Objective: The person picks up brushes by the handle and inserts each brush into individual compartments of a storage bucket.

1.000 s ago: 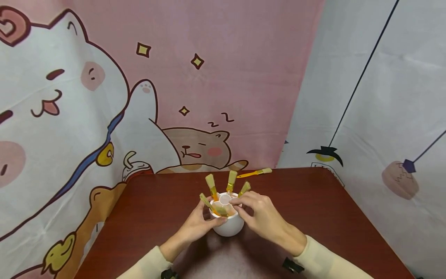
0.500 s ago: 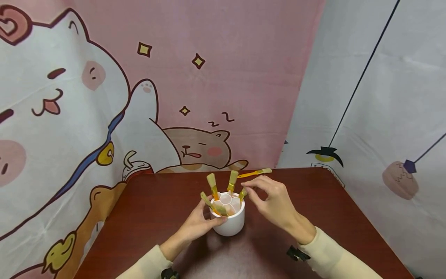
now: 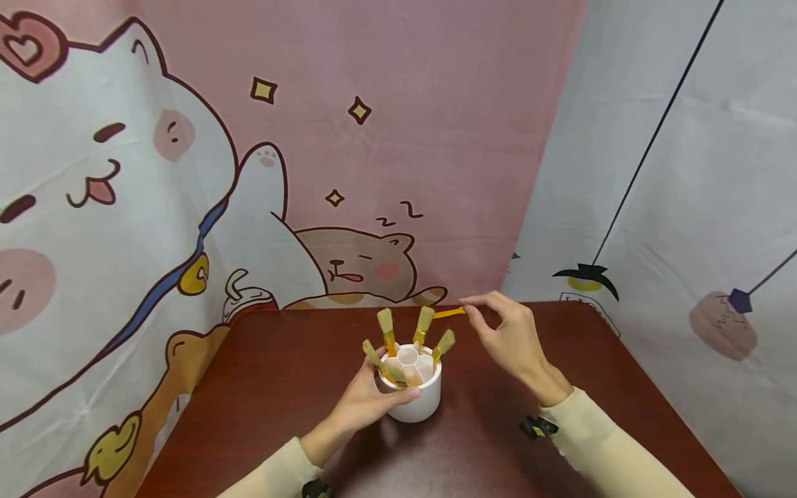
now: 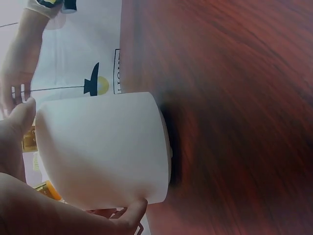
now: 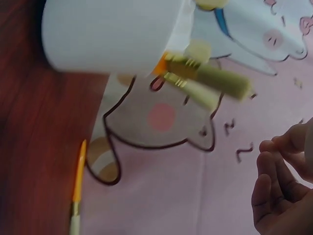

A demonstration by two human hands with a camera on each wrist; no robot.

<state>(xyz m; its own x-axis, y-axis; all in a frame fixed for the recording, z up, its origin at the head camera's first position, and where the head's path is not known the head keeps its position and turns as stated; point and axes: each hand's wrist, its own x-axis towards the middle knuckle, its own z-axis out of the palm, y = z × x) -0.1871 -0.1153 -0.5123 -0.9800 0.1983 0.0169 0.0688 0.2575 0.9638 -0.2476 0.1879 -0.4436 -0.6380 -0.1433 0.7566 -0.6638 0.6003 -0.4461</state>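
A white round pot [image 3: 423, 404] with a divided insert [image 3: 407, 356] stands on the table. Several flat paintbrushes [image 3: 425, 321] with orange handles lean in its compartments, bristles up. My left hand [image 3: 367, 398] grips the pot from the left, thumb on the near rim; the left wrist view shows the pot's plain wall [image 4: 107, 152] close up. A loose paintbrush [image 5: 78, 181] lies near the table's back edge. In the head view my right hand [image 3: 507, 335] overlaps its bristle end. The right wrist view shows the fingers [image 5: 266, 186] loosely bent, holding nothing, apart from that brush.
The dark red-brown table [image 3: 280, 387] ends at a pink cloth backdrop [image 3: 448, 138] with cartoon cats. A pale grey cloth [image 3: 672, 207] hangs on the right. Both forearms wear cream sleeves [image 3: 607, 436] and dark wrist straps.
My right hand has left the pot, passed the right-hand brush and moved right and back to the loose paintbrush. My left hand has kept its grip on the pot.
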